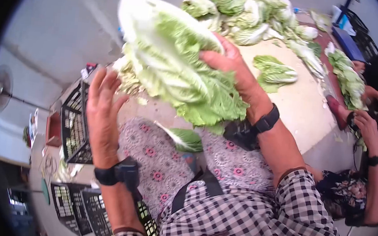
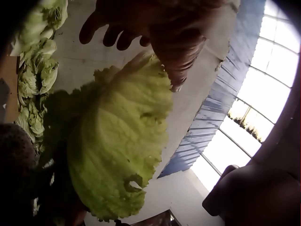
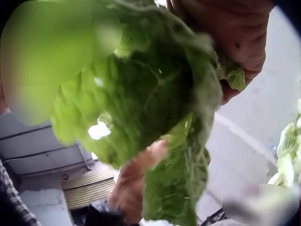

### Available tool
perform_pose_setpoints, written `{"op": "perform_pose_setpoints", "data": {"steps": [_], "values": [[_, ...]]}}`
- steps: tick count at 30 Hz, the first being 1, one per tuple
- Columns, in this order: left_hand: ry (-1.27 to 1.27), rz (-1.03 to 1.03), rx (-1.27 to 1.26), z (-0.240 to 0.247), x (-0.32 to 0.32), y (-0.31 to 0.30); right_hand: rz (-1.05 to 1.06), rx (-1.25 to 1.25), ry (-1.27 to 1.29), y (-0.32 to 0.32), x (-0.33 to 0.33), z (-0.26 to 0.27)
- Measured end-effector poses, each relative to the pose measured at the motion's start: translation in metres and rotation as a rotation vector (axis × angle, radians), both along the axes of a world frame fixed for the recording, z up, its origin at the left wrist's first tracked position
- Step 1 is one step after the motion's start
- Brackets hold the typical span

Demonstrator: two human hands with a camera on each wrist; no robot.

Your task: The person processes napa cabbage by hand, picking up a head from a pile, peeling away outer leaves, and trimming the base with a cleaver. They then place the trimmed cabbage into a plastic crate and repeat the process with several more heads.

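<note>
A napa cabbage with a white base and ragged green leaves (image 1: 171,61) is held up in front of the body. My right hand (image 1: 237,70) grips its right side, thumb on the leaves; the right wrist view shows the same hand (image 3: 235,37) above the leaves (image 3: 127,99). Left of the cabbage, my left hand (image 1: 103,114) is raised with its fingers spread and holds nothing. The left wrist view has that hand (image 2: 160,28) above a leaf (image 2: 122,136) with a small hole.
Cabbages (image 1: 248,19) are heaped at the back of a pale board (image 1: 308,111), with a small one (image 1: 275,73) on it. Another cabbage (image 1: 186,139) lies between the knees. Black crates (image 1: 77,121) stand at left. Another person's hand (image 1: 369,131) is at right.
</note>
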State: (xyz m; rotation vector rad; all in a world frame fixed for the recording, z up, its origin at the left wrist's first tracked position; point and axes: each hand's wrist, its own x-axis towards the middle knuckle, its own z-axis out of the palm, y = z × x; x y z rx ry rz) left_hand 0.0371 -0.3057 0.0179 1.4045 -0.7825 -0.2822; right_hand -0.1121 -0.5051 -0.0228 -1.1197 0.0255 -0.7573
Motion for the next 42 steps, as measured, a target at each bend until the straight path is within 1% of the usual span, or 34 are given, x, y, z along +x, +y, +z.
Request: {"op": "perform_pose_setpoints", "data": {"steps": [1, 2, 4, 5, 6, 7, 8, 9, 10, 12, 14, 16, 17, 20, 21, 22, 24, 25, 26, 27, 28, 29, 30, 31, 32, 34, 36, 38, 39, 42], "values": [[0.008, -0.012, 0.019, -0.001, 0.004, 0.006, -0.074, -0.012, -0.012, -0.002, -0.003, 0.000], [0.016, -0.025, 0.038, -0.002, 0.009, 0.013, -0.102, 0.012, -0.003, -0.014, -0.009, -0.004], [0.069, -0.013, 0.049, -0.016, 0.046, 0.045, -0.159, 0.059, 0.017, -0.059, -0.033, -0.020], [0.108, 0.042, 0.006, -0.019, 0.053, 0.060, -0.234, 0.081, 0.028, -0.075, -0.044, -0.030], [0.111, 0.119, 0.040, -0.022, 0.064, 0.077, -0.304, 0.103, 0.042, -0.092, -0.054, -0.042], [0.140, 0.177, 0.042, -0.027, 0.076, 0.097, -0.395, 0.090, 0.027, -0.112, -0.062, -0.061], [0.205, 0.190, 0.039, -0.034, 0.092, 0.124, -0.482, 0.078, 0.011, -0.131, -0.069, -0.083], [0.232, 0.246, 0.046, -0.038, 0.099, 0.148, -0.589, 0.148, 0.035, -0.144, -0.076, -0.103], [0.258, 0.302, 0.052, -0.039, 0.102, 0.172, -0.697, 0.216, 0.059, -0.156, -0.084, -0.119], [0.327, 0.355, 0.022, -0.051, 0.108, 0.224, -0.998, 0.238, 0.183, -0.185, -0.099, -0.167], [0.415, 0.417, -0.006, -0.063, 0.107, 0.272, -1.165, 0.280, 0.276, -0.195, -0.114, -0.192], [0.523, 0.491, -0.026, -0.073, 0.100, 0.311, -1.207, 0.304, 0.318, -0.206, -0.125, -0.216], [0.598, 0.522, -0.050, -0.068, 0.094, 0.328, -1.227, 0.312, 0.342, -0.212, -0.131, -0.216], [0.708, 0.499, -0.133, -0.081, 0.083, 0.379, -1.144, 0.443, 0.507, -0.229, -0.136, -0.238], [0.733, 0.498, -0.157, -0.086, 0.079, 0.391, -1.092, 0.485, 0.607, -0.222, -0.133, -0.228], [0.786, 0.556, -0.173, -0.094, 0.079, 0.405, -1.053, 0.424, 0.717, -0.223, -0.129, -0.223], [0.830, 0.664, -0.129, -0.114, 0.080, 0.432, -0.968, 0.294, 0.930, -0.224, -0.119, -0.211], [0.870, 0.747, -0.121, -0.125, 0.079, 0.439, -0.902, 0.247, 0.900, -0.216, -0.111, -0.196], [0.886, 0.845, -0.030, -0.137, 0.078, 0.452, -0.808, 0.196, 0.828, -0.219, -0.101, -0.190], [0.806, 0.747, 0.156, -0.143, 0.071, 0.462, -0.712, 0.152, 0.753, -0.225, -0.093, -0.186], [0.792, 0.743, 0.286, -0.146, 0.062, 0.465, -0.611, 0.066, 0.700, -0.223, -0.085, -0.174], [0.688, 0.751, 0.476, -0.151, 0.053, 0.468, -0.493, -0.021, 0.658, -0.227, -0.074, -0.166], [0.808, 0.768, 0.383, -0.155, 0.027, 0.534, -0.282, 0.036, 0.591, -0.209, -0.032, -0.179], [0.511, 0.872, 0.742, -0.148, 0.025, 0.459, -0.377, -0.159, 0.732, -0.211, -0.048, -0.127], [0.447, 0.966, 0.778, -0.151, 0.015, 0.458, -0.283, -0.239, 0.732, -0.217, -0.040, -0.120], [0.275, 0.899, 0.929, -0.193, 0.018, 0.512, -0.173, -0.383, 0.699, -0.182, -0.025, -0.080], [0.440, 0.934, 0.962, -0.186, -0.006, 0.495, -0.112, -0.496, 0.681, -0.151, -0.012, -0.056], [0.575, 0.933, 0.992, -0.189, -0.018, 0.488, -0.085, -0.614, 0.678, -0.124, -0.005, -0.030], [0.573, 0.896, 1.033, -0.201, -0.018, 0.495, -0.071, -0.674, 0.683, -0.109, -0.001, -0.021], [0.305, 0.996, 0.933, -0.229, -0.009, 0.505, -0.027, -0.781, 0.677, -0.082, 0.007, -0.005]]}}
